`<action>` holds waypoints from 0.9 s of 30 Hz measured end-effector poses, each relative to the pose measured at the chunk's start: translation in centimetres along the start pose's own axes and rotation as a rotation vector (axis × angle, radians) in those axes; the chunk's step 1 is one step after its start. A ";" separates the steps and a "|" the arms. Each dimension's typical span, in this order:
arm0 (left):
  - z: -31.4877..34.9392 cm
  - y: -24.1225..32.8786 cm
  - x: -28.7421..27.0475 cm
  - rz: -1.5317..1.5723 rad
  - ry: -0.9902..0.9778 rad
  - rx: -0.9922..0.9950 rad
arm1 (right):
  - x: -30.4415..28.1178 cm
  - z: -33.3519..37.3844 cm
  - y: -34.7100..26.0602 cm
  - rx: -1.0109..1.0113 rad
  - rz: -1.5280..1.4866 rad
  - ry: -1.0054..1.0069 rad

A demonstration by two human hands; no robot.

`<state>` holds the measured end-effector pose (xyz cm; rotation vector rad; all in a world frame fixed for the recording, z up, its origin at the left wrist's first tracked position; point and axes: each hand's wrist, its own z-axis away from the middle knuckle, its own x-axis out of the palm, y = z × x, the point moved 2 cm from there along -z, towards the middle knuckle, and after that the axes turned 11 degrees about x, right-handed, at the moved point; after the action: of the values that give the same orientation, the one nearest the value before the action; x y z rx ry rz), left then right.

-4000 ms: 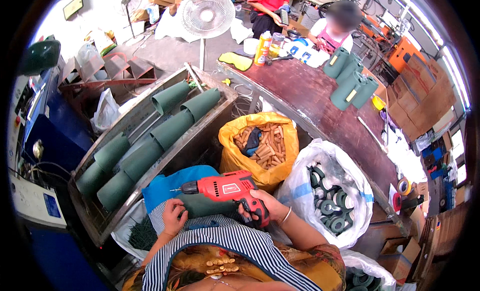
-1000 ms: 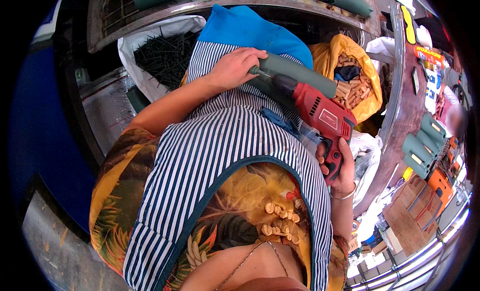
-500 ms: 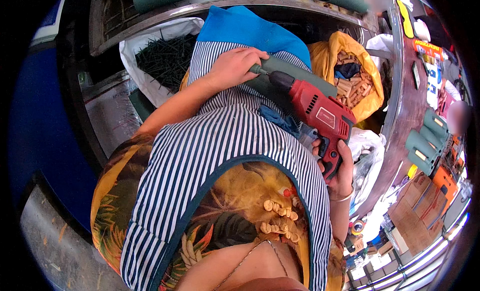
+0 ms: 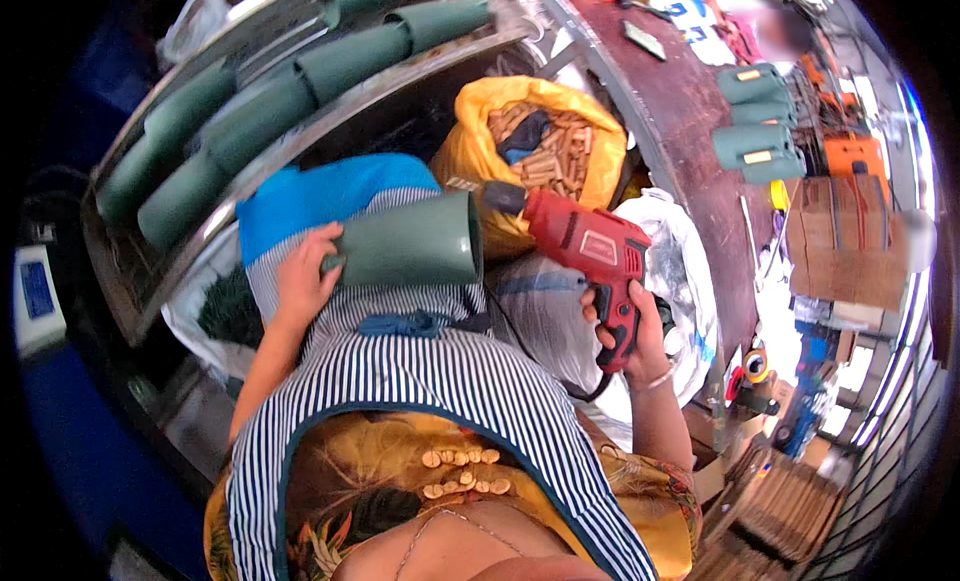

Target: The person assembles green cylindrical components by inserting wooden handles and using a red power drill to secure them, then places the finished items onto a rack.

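Drill (image 4: 590, 239): pulling away from the left hand (image 4: 308, 273) since half a second ago; nose now pointing left by the tube's open end, bit just above the rim, can't tell if touching.
Right hand (image 4: 645, 326): wrapping its fingers around the drill's handle, gripping firmly.
Left hand: pressing fingertips to the tube's far left end; can't tell from where I'm standing if it's closing on anything.
Green tube (image 4: 405, 246): lying sideways across the worker's lap, wide open end facing right.
Apron (image 4: 450, 376): covering chest and lap, striped, blue cloth showing beyond the left hand.
Yellow sack (image 4: 605, 171): standing just beyond the drill, holding brown sticks (image 4: 562, 159).
Trough (image 4: 370, 99): holding rows of more green tubes, upper left.
Table (image 4: 698, 171): running along the right, bearing a cluster of green tubes.
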<state>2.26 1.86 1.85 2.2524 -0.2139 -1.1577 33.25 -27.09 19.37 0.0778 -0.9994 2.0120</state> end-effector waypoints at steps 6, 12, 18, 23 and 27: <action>-2.8 3.0 -1.5 -0.129 -0.052 0.053 | -4.7 -15.4 3.4 -0.383 -0.589 -0.024; -3.3 2.2 -1.1 -0.037 -0.037 -0.179 | -14.0 -32.7 7.1 -0.472 -0.979 -0.161; -4.8 0.1 -1.2 0.427 0.043 -0.545 | -20.1 -36.3 11.5 -0.297 -0.973 0.249; -6.0 -1.6 -0.6 0.484 0.105 -0.718 | -18.6 -30.3 5.8 -0.484 0.703 0.970; -8.2 -2.3 -0.3 0.515 0.146 -0.925 | -13.8 -28.5 -15.9 -0.903 1.074 1.069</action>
<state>8.25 7.40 4.37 1.3357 -0.1414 -0.6113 61.74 -12.29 4.45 -2.1255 -1.1449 1.6963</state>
